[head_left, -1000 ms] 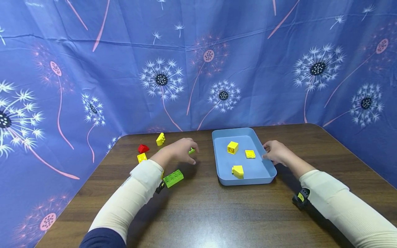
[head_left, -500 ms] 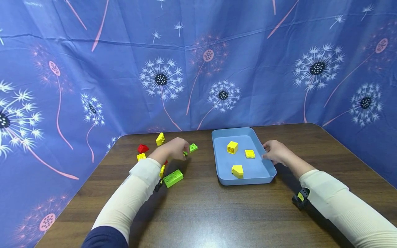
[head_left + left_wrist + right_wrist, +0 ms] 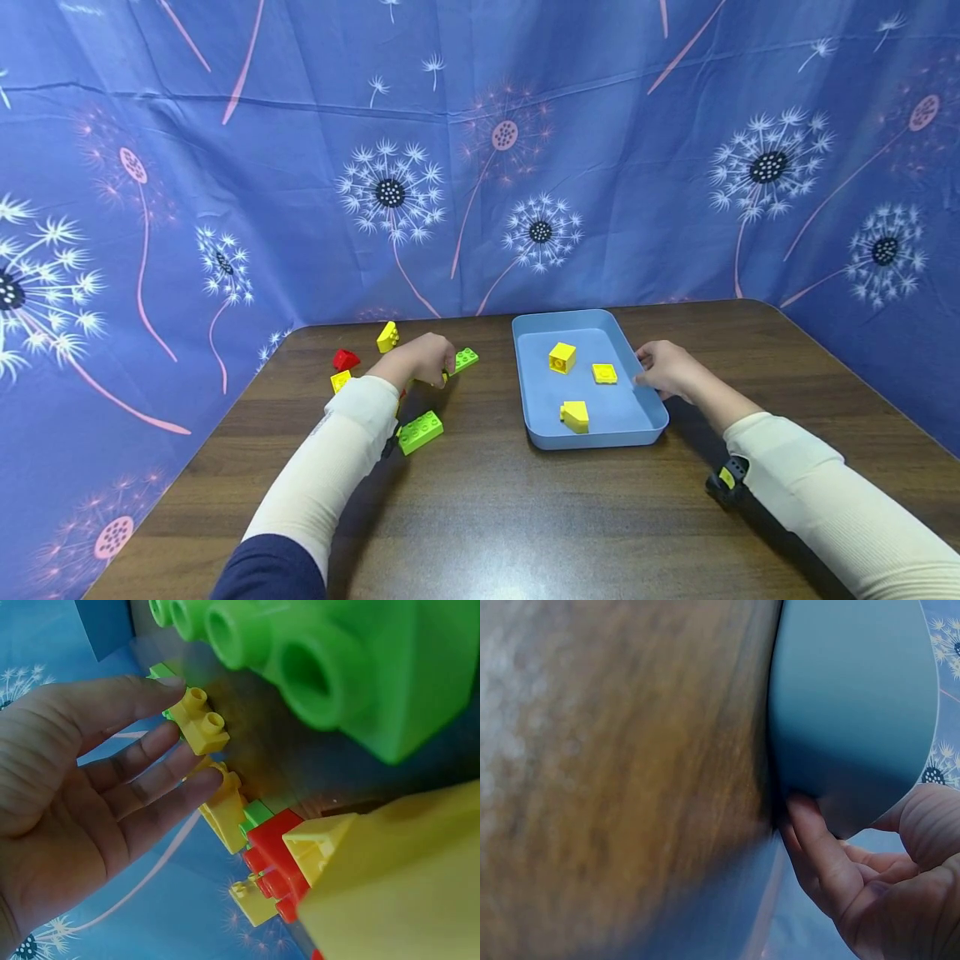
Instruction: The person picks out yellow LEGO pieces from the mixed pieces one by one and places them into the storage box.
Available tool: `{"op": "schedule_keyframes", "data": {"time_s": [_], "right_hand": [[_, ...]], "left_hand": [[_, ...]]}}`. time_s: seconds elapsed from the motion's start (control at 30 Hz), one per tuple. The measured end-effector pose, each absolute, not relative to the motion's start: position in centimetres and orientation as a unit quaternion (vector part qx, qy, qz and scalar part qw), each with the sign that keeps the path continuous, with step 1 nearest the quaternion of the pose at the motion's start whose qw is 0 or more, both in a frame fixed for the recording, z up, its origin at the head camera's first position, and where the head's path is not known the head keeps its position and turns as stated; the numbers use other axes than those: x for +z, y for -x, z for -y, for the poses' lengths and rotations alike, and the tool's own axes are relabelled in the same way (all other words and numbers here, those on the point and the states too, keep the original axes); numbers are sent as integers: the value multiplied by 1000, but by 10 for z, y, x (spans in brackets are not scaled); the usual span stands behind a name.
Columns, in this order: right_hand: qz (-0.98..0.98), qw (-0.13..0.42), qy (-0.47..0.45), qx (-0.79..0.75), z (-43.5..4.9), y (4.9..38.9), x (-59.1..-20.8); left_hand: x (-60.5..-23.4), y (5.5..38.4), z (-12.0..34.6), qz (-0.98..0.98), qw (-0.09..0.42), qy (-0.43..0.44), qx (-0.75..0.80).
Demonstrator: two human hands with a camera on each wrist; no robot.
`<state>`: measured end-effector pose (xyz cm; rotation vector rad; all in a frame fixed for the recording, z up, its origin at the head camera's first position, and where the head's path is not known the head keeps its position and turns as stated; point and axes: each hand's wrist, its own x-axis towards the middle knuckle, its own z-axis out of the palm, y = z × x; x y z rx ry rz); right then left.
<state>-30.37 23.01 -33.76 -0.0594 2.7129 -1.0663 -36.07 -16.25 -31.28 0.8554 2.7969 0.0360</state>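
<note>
My left hand (image 3: 427, 358) is low over the scattered blocks on the left of the table. In the left wrist view its thumb and fingers pinch a small yellow block (image 3: 205, 731) with two studs. Just past that hand lies a light green block (image 3: 466, 359), partly hidden by it. My right hand (image 3: 663, 367) grips the right wall of a blue tray (image 3: 592, 440), thumb at the rim and fingers low on the outside in the right wrist view. Inside the tray are a yellow cube-shaped block (image 3: 562, 357), a flat yellow block (image 3: 604, 373) and a slanted yellow block (image 3: 575, 415).
A larger green block (image 3: 421, 432) lies beside my left wrist. Farther left are a red block (image 3: 346, 360), a yellow block (image 3: 341, 381) and another yellow block (image 3: 387, 337) near the back. A blue dandelion-print cloth (image 3: 480, 167) hangs behind the wooden table (image 3: 525, 508).
My left hand has drawn back left from above the light green block, lowered, and closed its fingers on the small yellow block. The right hand and tray have stayed in place.
</note>
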Motion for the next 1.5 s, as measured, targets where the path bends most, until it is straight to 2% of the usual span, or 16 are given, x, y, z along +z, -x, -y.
{"op": "schedule_keyframes", "data": {"time_s": [0.2, 0.47, 1.17, 1.5], "right_hand": [[-924, 115, 22, -365, -230, 304, -337], [-923, 118, 20, -365, -230, 304, -337], [-925, 111, 15, -364, -229, 303, -337], [-925, 112, 18, -362, -229, 301, -336]], "left_hand": [[-314, 365, 158, -953, 131, -272, -4], [-311, 365, 152, -961, 184, -203, 40], [-309, 368, 149, -962, 191, -190, 34], [-301, 365, 147, -960, 183, -212, 20]]}}
